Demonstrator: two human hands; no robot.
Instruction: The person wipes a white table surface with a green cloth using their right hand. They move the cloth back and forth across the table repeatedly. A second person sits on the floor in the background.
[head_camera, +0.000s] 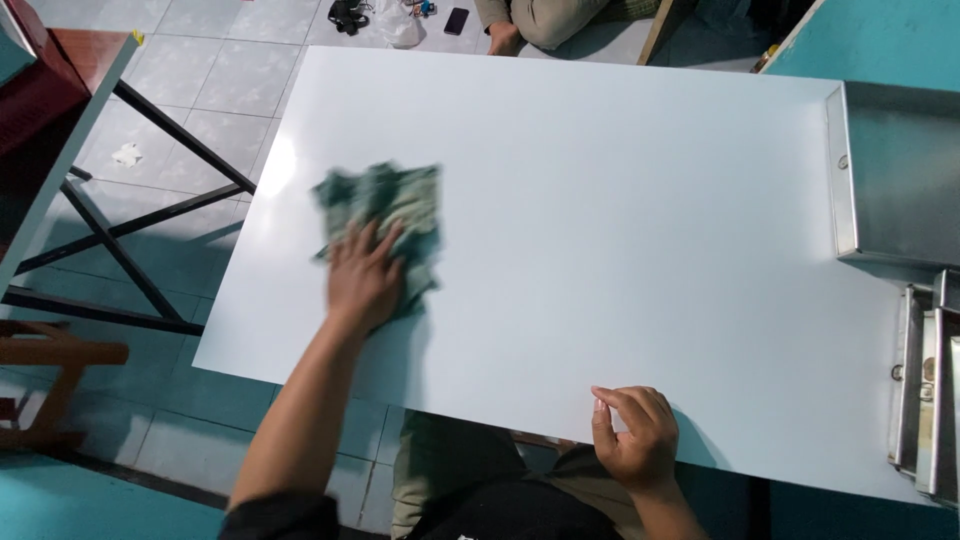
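Green rag on a white sheet

Under the left hand's (362, 283) fingers (368, 243) lies a mottled grey-green rag (385, 215); the sheet (600, 230) beneath it is plain glossy white. By the right hand's (635, 440) fingertips (605, 405) the sheet is the same white. Grey metal trays (895, 170) stand beyond those fingers, over teal and pale speckled floor tiles (215, 60).

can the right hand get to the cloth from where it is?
Probably yes. The right hand rests on the near edge of the white sheet; bare sheet lies between it and the green cloth, though the left hand presses on it.
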